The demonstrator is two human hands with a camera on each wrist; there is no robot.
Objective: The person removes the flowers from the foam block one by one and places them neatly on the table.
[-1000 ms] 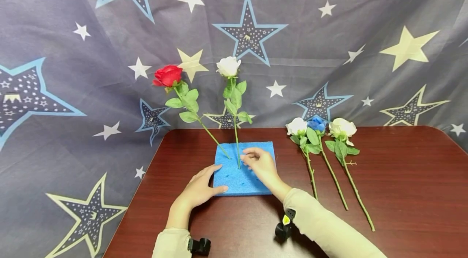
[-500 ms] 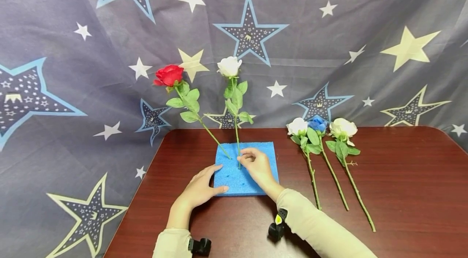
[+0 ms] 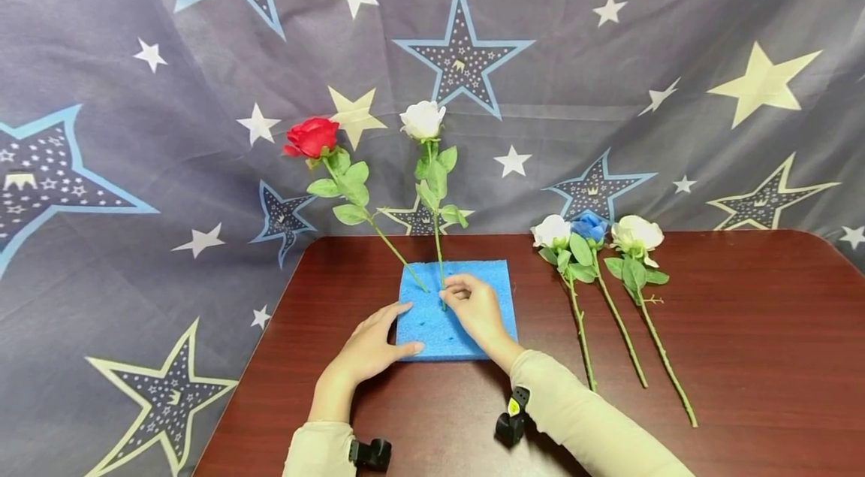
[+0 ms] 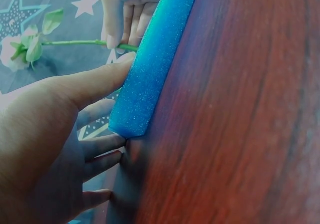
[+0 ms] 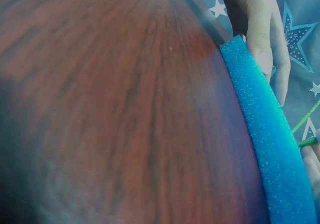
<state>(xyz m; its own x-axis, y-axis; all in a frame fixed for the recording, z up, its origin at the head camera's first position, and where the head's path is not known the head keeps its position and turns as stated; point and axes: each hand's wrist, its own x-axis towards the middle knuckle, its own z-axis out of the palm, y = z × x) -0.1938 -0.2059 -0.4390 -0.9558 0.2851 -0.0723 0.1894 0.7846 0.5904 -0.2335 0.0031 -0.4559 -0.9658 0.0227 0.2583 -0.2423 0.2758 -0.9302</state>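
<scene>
Square blue foam block (image 3: pixel 456 309) lying flat on dark red wooden table (image 3: pixel 743 327), toward the table's 10 o'clock area. Left hand (image 3: pixel 368 348) at the block's 8 o'clock corner, fingers straight, thumb laid along the near edge and fingertips against the left edge, gripping nothing. Right hand (image 3: pixel 476 304) resting on top of the block near its middle, fingertips pinching the green stem of white artificial rose (image 3: pixel 423 120) low down, right where the stem meets the foam; stem close to upright. Red artificial rose (image 3: pixel 311 137) also stuck in the block, just at 10 o'clock of the white one's base, leaning toward 11 o'clock. In the left wrist view, the right hand's fingers (image 4: pixel 116 15) curled round the green stem above the foam's top face.

At 3 o'clock of the block, well apart from it: three loose roses lying flat side by side, second white rose (image 3: pixel 550 230), blue rose (image 3: pixel 589 225), cream rose (image 3: pixel 637 233), heads toward 12 o'clock. Behind everything, grey star-printed cloth backdrop (image 3: pixel 608 71).
</scene>
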